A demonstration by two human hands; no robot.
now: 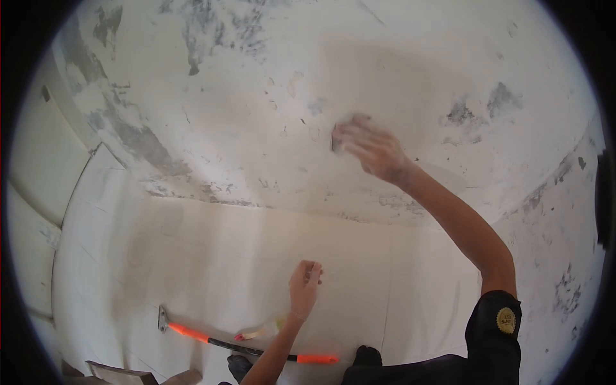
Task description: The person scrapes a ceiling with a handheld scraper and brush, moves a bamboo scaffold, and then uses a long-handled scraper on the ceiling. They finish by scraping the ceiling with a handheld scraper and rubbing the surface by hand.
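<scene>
High on the patchy white wall [269,154], my right hand [372,146] presses a thin, dark-edged piece of sandpaper [334,138] flat against the surface. Motion blurs the fingers, and most of the sheet is hidden under them. My left hand [306,282] hangs lower, above the floor and away from the wall. Its fingers are curled in, and nothing shows in them. Below it, a long-handled scraper [237,348] with orange grips and a metal head lies on the floor. Beside its handle rests a small pale object with a red end [256,333], perhaps a brush.
Pale, dusty floor [192,256] runs along the foot of the wall. Wooden pieces [122,373] stand at the lower left edge. My dark-shod feet [367,357] are near the scraper. Another wall [552,282] with grey patches rises at the right.
</scene>
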